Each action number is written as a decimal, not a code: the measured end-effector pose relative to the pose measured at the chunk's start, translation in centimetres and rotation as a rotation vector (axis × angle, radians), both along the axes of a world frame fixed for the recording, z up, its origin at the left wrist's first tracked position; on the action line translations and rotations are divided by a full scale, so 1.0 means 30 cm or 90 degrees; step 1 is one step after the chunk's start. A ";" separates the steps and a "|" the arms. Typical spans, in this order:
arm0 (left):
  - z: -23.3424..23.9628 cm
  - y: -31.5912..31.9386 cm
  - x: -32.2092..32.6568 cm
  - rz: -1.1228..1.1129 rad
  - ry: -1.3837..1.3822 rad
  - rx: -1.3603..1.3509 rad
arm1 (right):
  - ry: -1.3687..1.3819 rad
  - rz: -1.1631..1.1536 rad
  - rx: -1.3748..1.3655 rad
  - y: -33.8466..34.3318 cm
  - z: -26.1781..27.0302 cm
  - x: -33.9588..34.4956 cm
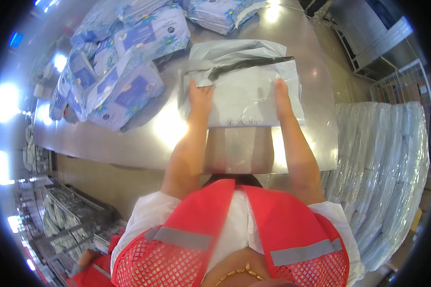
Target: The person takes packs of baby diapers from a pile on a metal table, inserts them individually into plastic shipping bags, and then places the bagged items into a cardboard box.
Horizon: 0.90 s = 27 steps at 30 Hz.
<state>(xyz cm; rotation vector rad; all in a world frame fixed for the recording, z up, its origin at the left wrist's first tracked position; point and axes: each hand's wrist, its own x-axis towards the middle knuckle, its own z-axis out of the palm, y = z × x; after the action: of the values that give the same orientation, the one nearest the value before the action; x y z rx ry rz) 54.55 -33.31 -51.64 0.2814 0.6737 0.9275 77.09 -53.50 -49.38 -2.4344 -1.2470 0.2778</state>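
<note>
A flat stack of white plastic mailing bags [248,95] lies at the steel table in front of me, a dark strip running across its upper part. Handwriting marks the edge nearest me. My left hand [201,96] grips the stack's left side, its fingers partly hidden. On the right side, my right hand [283,98] holds it with the thumb on top and the other fingers out of sight. Behind the stack's far edge shows a crumpled pale plastic layer [233,49]. Whether the stack is lifted off the table cannot be told.
Blue-and-white floral plastic packs [129,86] pile up on the left of the steel table [147,143]. Another floral pack [215,16] sits at the far side. Right of the table stand clear-wrapped stacks [377,161] and a wire cage [398,80]. A red-clad person [93,269] is at lower left.
</note>
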 end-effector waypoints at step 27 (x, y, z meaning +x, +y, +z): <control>0.186 -0.298 -0.372 -0.719 0.688 1.362 | 0.101 0.437 -0.347 -0.357 0.265 -0.334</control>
<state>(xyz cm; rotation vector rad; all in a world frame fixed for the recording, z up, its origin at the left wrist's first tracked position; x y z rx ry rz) 43.39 -42.25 -46.05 2.8315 0.0250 -0.1168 67.09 -64.20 -41.42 -2.2092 -2.1085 1.0972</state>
